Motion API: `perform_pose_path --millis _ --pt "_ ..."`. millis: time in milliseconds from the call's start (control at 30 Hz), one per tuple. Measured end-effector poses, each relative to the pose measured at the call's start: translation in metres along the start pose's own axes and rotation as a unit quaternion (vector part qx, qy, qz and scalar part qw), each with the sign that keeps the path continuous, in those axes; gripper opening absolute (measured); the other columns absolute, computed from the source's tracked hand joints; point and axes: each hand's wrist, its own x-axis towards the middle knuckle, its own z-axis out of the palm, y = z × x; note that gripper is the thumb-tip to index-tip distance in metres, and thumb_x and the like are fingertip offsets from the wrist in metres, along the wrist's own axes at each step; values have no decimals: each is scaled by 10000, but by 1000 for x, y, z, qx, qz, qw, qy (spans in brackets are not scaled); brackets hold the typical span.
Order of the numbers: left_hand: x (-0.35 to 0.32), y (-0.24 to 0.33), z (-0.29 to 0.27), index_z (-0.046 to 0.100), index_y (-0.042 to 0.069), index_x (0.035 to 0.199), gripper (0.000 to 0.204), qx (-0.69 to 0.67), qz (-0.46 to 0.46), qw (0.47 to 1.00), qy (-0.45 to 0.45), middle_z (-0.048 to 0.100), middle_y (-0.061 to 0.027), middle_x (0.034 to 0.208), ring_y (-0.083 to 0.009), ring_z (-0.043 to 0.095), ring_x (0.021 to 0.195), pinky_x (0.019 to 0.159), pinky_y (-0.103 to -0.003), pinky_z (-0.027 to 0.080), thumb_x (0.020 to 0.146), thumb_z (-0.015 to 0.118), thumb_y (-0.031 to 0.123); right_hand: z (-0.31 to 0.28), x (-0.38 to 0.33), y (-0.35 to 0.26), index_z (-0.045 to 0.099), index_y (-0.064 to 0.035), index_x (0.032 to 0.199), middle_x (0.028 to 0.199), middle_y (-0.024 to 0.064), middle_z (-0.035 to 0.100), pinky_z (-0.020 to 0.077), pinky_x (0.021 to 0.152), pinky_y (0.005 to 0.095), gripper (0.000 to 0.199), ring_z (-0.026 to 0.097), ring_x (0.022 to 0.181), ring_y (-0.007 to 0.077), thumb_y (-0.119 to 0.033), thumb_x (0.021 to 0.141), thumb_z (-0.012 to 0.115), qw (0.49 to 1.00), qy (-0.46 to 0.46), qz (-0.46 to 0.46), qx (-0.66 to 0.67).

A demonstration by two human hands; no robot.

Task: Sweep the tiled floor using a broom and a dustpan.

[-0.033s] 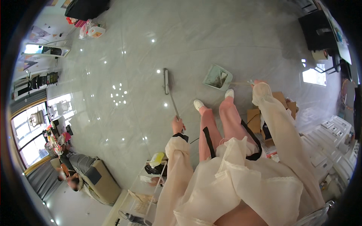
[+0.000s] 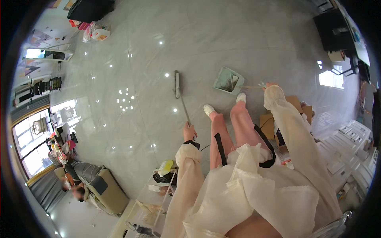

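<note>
My left hand [image 2: 189,132] is closed around the handle of a broom [image 2: 177,85], whose long, narrow head rests on the floor ahead and to the left of my feet. To its right, a pale green dustpan [image 2: 222,86] sits on the floor just beyond my white shoes. Grey-brown debris [image 2: 229,82] lies inside the pan. A thin stick-like handle runs right from the pan to my right hand [image 2: 272,85], whose fingers are wrapped around its end. The long sleeve partly covers that hand.
Cardboard boxes [image 2: 267,126] stand right of my legs, near white moulded panels [image 2: 341,148]. A white trolley [image 2: 162,212] with bags is by my left elbow. Further left are a beige sofa [image 2: 107,190] and a seated person [image 2: 77,192]. A black chair [image 2: 333,31] stands far right.
The broom head and my left hand have shifted very slightly to the right. The dustpan and my right hand are almost where they were.
</note>
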Motion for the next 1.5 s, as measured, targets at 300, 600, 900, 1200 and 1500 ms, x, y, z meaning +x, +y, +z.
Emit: perform_pose_path --millis 300,600,900,1200,1500 --pt "-87 26 107 358 97 1206 468 156 9 983 -94 441 -65 520 -156 433 356 329 -301 373 740 400 113 -17 24 30 573 -51 896 866 126 583 462 684 382 256 570 800 272 -257 779 475 997 -53 -48 14" --pt "-114 22 141 392 133 1187 458 219 59 968 -112 447 -61 533 -150 432 355 330 -293 362 730 411 112 -17 17 22 585 -92 937 951 95 575 461 724 366 224 559 874 251 -190 765 479 993 -40 -107 10" --pt "-129 46 116 401 150 1189 422 89 -57 988 -109 433 -15 539 -95 381 360 319 -247 323 774 481 150 23 36 32 582 -87 938 972 98 567 459 718 375 256 545 919 236 -165 697 548 982 -58 -174 51" --pt "-119 41 91 369 94 1199 444 6 -32 999 -40 462 -34 566 -94 397 382 332 -238 329 776 495 141 22 28 33 587 -69 922 976 119 563 457 728 357 250 548 912 241 -132 687 531 987 -56 -142 51" --pt "-39 75 40 310 50 1213 494 -67 -39 997 -6 467 -62 578 -104 402 390 343 -236 347 764 500 126 41 22 48 577 -86 952 993 110 557 430 783 370 262 525 951 246 -199 738 479 978 -91 14 187"
